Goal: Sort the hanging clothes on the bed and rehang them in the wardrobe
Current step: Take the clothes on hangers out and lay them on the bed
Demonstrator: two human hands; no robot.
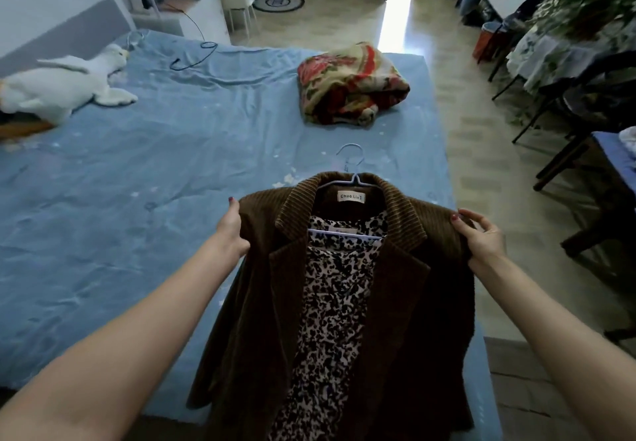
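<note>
I have both bare arms stretched forward, my left hand [233, 230] and right hand [481, 237] each gripping a shoulder of the brown jacket [430, 303].

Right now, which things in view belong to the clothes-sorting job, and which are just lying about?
Job: brown corduroy jacket, leopard-print top, wire hanger, left hand, right hand, bed.

Lying about: folded floral blanket, white plush toy, dark cable.

head | looks forward-down | close over bed [172, 165]
</note>
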